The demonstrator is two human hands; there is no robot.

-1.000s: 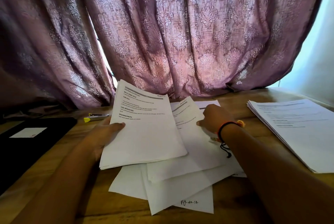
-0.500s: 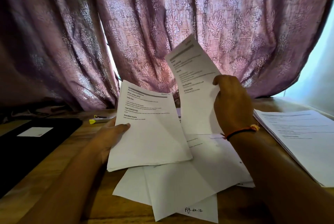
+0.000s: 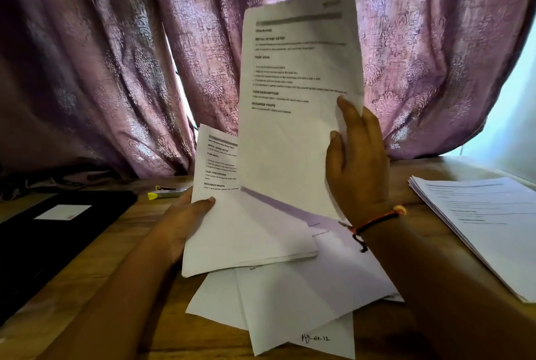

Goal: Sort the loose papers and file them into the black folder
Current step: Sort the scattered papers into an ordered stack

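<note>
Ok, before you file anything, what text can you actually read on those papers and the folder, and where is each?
"INITIAL SCENE SETUP", "TASK GOAL", "TASK DESCRIPTION", "REQUIRED PROPS": headings on the raised sheet in the right hand; body lines blurred.
Same four headings: top of the stack in the left hand.
"Pg-No-12": handwritten on the lowest loose sheet.
Right-side pile and the white label on the black folder: unreadable.

1. Open at lower left: bare table (image 3: 121, 287) strip between black folder (image 3: 58, 232) and loose sheets (image 3: 304, 301).
2. Blocked at centre by raised sheet (image 3: 298, 98) in right hand (image 3: 359, 174) and sheaf (image 3: 246, 232) in left hand (image 3: 179, 226).
3. Narrow wood gap at centre right, before paper stack (image 3: 487, 223).
4. Closed off across the upper frame by curtain (image 3: 116, 69).
5. Yellow-tipped item (image 3: 166, 192) beyond folder's far corner.
</note>
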